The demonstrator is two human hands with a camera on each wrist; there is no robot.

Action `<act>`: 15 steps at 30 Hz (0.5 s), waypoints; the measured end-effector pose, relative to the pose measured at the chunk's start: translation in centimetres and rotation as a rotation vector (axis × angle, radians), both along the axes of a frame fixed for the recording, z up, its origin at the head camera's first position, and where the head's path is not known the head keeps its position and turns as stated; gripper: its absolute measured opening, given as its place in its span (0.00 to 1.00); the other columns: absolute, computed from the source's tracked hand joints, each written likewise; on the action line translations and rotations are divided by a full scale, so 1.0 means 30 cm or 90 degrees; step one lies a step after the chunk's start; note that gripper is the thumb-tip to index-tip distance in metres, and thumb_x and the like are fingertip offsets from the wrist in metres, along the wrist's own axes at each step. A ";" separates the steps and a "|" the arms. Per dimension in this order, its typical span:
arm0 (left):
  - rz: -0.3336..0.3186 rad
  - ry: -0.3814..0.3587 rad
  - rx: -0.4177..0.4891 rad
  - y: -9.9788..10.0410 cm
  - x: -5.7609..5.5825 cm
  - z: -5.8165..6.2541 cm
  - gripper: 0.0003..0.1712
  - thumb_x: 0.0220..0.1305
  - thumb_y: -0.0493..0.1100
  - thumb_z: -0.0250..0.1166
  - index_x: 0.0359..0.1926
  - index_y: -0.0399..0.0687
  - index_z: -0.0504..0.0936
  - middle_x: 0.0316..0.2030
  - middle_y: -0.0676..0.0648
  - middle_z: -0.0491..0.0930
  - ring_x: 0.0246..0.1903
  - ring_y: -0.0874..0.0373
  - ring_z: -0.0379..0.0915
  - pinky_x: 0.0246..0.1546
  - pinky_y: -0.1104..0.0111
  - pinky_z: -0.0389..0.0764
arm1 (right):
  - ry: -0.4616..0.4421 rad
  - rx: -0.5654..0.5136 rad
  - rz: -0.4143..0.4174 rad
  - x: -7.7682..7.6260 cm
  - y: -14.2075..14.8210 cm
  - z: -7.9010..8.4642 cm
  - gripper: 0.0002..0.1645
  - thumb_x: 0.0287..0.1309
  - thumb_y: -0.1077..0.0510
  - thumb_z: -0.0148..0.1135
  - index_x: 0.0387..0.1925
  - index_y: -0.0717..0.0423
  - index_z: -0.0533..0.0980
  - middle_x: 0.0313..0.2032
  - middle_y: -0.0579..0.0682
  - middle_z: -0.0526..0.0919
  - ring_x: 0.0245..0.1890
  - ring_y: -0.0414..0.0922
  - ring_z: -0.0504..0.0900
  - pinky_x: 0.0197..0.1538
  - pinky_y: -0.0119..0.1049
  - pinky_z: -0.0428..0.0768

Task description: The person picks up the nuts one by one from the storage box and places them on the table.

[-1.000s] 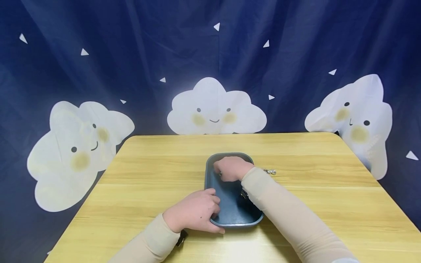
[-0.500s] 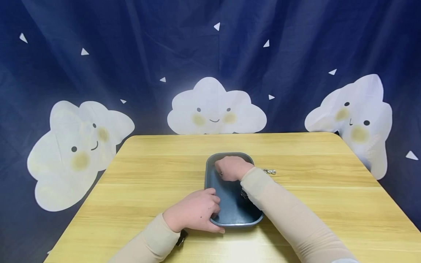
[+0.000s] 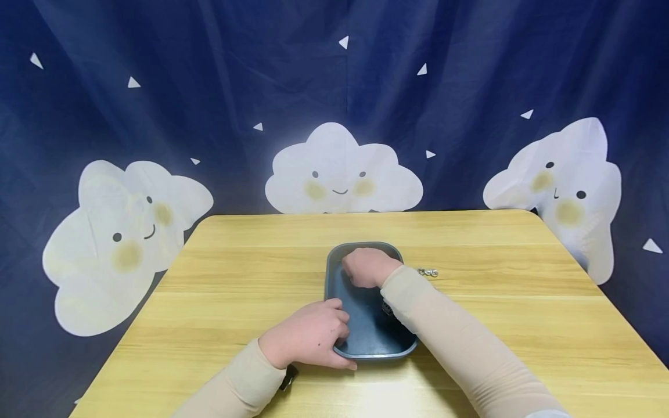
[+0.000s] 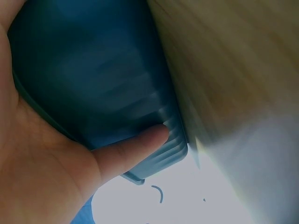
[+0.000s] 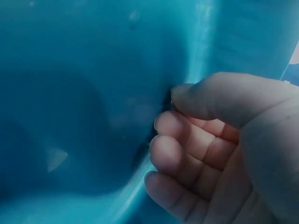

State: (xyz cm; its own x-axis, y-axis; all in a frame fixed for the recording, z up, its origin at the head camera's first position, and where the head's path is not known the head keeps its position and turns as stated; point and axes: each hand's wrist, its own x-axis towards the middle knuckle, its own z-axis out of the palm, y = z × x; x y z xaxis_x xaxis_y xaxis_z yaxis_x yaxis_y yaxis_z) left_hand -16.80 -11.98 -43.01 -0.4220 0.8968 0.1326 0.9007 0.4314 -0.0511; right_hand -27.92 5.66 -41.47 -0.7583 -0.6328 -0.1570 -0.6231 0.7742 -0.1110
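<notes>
A dark blue-green rectangular tray [image 3: 373,325] with raised walls stands on the table. My left hand [image 3: 312,335] grips its left wall near the front corner. In the left wrist view the thumb [image 4: 135,151] lies along the outer wall [image 4: 103,74]. My right hand [image 3: 370,267] is down inside the tray's far part, its fingers curled. In the right wrist view the thumb and forefinger pinch close to the tray floor, with a tiny shiny metal piece [image 5: 173,107] between them, mostly hidden. Several small round silver pieces, like nuts [image 3: 428,272], lie right of the tray.
The light wooden table [image 3: 235,278] extends on both sides of the tray. Behind it hangs a dark blue curtain [image 3: 298,69] with cloud figures. The right forearm [image 3: 460,342] crosses over the tray's right wall.
The right hand has shifted very slightly rightward inside the tray. A shiny bit at its fingertips, seen earlier in the head view, is now hidden there. Left hand and tray stay put.
</notes>
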 end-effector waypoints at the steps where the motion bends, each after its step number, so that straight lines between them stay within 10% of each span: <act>1: 0.001 0.000 0.000 0.000 0.000 0.000 0.30 0.51 0.74 0.69 0.12 0.61 0.70 0.19 0.63 0.58 0.27 0.61 0.54 0.32 0.73 0.60 | -0.002 0.001 0.000 0.000 -0.001 0.001 0.18 0.65 0.62 0.58 0.20 0.48 0.66 0.14 0.42 0.59 0.15 0.40 0.59 0.23 0.33 0.64; 15: -0.002 0.000 -0.004 -0.001 -0.001 0.002 0.31 0.52 0.74 0.68 0.12 0.61 0.69 0.18 0.63 0.58 0.27 0.61 0.54 0.33 0.73 0.60 | -0.002 -0.010 0.019 -0.003 0.004 0.014 0.15 0.57 0.60 0.60 0.19 0.46 0.68 0.13 0.40 0.62 0.15 0.39 0.61 0.24 0.33 0.64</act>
State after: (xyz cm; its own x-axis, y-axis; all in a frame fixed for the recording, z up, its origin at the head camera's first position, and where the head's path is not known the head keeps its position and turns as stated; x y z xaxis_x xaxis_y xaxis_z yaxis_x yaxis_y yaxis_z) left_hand -16.83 -12.02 -42.96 -0.4187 0.8992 0.1274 0.9024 0.4277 -0.0530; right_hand -28.01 5.77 -41.04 -0.7388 -0.6574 -0.1485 -0.6454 0.7535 -0.1251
